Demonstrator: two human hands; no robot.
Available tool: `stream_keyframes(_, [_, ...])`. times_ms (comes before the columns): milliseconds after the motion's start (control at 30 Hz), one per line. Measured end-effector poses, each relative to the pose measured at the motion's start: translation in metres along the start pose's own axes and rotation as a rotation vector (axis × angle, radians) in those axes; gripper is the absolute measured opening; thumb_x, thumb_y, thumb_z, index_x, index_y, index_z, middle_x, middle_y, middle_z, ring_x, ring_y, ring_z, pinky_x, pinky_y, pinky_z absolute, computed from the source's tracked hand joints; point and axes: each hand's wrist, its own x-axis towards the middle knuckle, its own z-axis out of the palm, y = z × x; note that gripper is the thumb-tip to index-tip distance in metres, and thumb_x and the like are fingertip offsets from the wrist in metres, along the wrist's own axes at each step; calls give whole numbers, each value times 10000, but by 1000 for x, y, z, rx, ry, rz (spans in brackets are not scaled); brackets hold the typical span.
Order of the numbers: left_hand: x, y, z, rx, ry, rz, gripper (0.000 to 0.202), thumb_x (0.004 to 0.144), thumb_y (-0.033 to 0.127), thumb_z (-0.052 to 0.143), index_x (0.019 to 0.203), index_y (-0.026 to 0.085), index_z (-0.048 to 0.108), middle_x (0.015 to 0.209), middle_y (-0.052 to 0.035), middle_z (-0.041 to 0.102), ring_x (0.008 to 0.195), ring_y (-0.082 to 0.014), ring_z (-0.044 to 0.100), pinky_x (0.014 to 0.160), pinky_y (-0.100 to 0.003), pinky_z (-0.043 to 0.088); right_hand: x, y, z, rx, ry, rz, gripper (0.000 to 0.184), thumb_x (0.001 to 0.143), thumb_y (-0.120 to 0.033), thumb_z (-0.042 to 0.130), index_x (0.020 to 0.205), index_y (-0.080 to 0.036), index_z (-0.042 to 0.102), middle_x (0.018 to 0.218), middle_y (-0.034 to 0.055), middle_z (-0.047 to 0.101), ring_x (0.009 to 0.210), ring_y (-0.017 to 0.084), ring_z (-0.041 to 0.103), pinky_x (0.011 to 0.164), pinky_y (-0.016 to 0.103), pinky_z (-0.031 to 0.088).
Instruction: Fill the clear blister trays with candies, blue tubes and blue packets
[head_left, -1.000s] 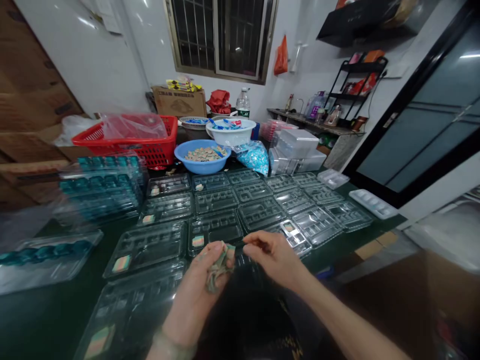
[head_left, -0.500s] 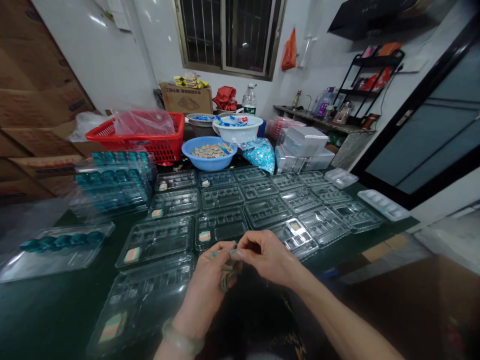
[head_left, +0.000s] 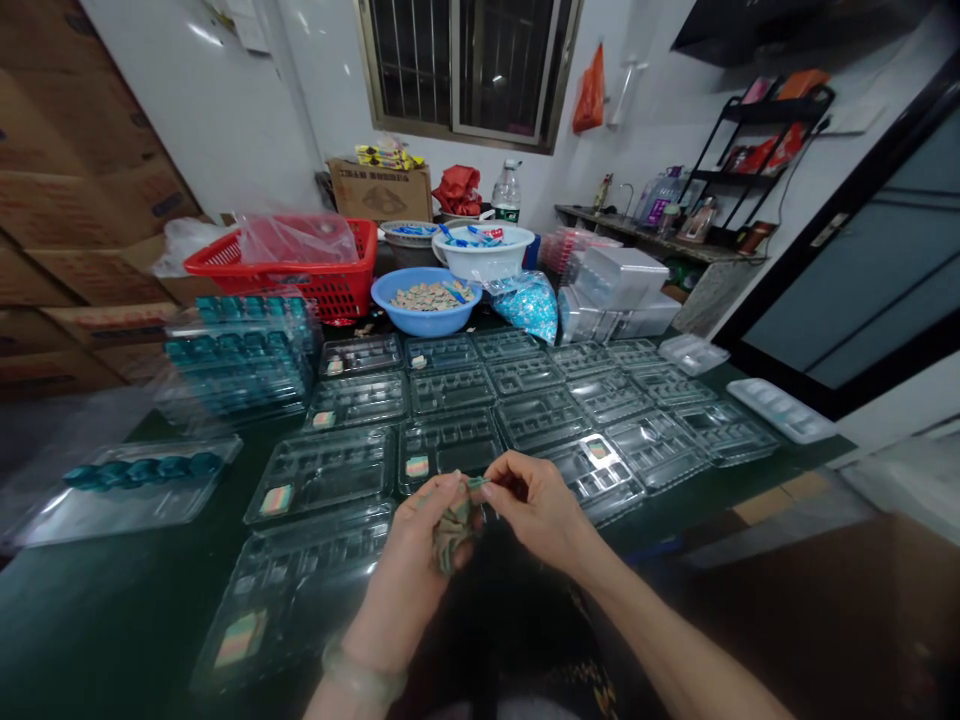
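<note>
Left hand (head_left: pixel 411 565): closed in a narrow grip around a wad of small, muted green and tan pieces (head_left: pixel 454 530), exact form too small to tell, the wad held against the fingers and thumb and hanging just below them. Right hand (head_left: pixel 538 508): thumb and forefinger in a narrow pinch at the top of the same wad, the two hands nearly meeting there. Pale bangle (head_left: pixel 364 680) on the left wrist. Beneath and around the hands: rows of clear plastic compartment trays (head_left: pixel 450 440) on a dark green counter (head_left: pixel 112 590), several holding one striped pastel block (head_left: pixel 276 500) each; one such tray lies directly beyond the left hand, with its block (head_left: pixel 417 466) in a compartment. Left of the rows: stacked trays with teal cavities (head_left: pixel 244 350) and a single tray (head_left: pixel 142 478) of the same kind. Far edge of the counter: blue bowl (head_left: pixel 424 305) of small pieces, white bowl (head_left: pixel 484 250) with blue-handled items, bag of blue fragments (head_left: pixel 527 307), red basket (head_left: pixel 300 270) under clear plastic, stacked clear boxes (head_left: pixel 615 285). Right side: white tray (head_left: pixel 780 410). Behind: carton (head_left: pixel 379 192), water bottle (head_left: pixel 507 192).
</note>
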Motion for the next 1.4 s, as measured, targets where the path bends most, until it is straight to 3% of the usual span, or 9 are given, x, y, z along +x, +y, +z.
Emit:
stream_keyframes(233, [1,2,-7,15,-26,10,119,741,245,558,768,132,584,613,-22,553,524,-110,496,347,-171,293,4,5,-12,62,46,47,93,779,-240,522,734,-162,546,642,-23,532,593,101,486,540,190,369])
stream_keyframes(467, [-3,1,2,140,14,22,190,746,333,579,771,144,583,542,22,504,419,-65,415,369,-182,300,-1,-13,-12,141,-244,68,49,746,-199,552,716,-160,562,588,-49,478,515,67,402,468,166,305])
stream_keyframes(667, [-6,0,4,182,-18,45,242,779,380,527,856,161,595,538,23,503,416,-68,417,368,-178,292,-4,-8,2,-55,-125,27,58,762,-184,506,704,-182,512,612,-37,520,549,89,461,507,188,337])
stream_keyframes(767, [-6,2,3,185,-6,76,256,781,380,525,914,170,587,620,-3,566,485,-90,499,412,-182,354,-8,-10,2,-137,-60,-7,67,764,-181,519,825,-201,537,610,-43,506,546,97,460,518,199,346])
stream_keyframes(900, [-6,5,4,175,19,70,303,779,391,525,990,179,577,747,-33,615,602,-122,568,505,-204,428,-13,-15,6,-207,6,-141,198,772,-123,510,934,-220,572,757,-7,529,703,123,498,644,228,383])
stream_keyframes(1000, [-5,5,4,140,70,25,341,768,416,527,995,167,575,694,-24,603,523,-106,535,432,-191,392,-16,-14,12,-147,53,-177,155,773,-96,507,869,-195,576,831,11,528,786,128,502,705,233,387])
stream_keyframes(1100, [-4,5,2,87,91,-1,360,758,442,524,944,142,591,648,-20,582,483,-99,500,360,-177,326,-17,-10,16,-58,93,-142,107,775,-96,506,810,-178,565,816,7,532,756,121,508,677,224,391])
stream_keyframes(1233, [-5,6,-1,28,16,-44,330,759,417,531,902,127,596,635,-25,573,521,-122,529,345,-175,299,-12,-1,12,135,70,4,69,805,-158,488,799,-166,556,747,-1,562,658,115,524,603,217,405])
stream_keyframes(1400, [-7,9,-6,21,21,-74,246,723,309,601,899,138,592,767,-36,603,574,-125,568,379,-170,318,-6,4,1,301,48,131,87,808,-228,508,823,-155,552,775,22,598,719,137,547,659,242,418])
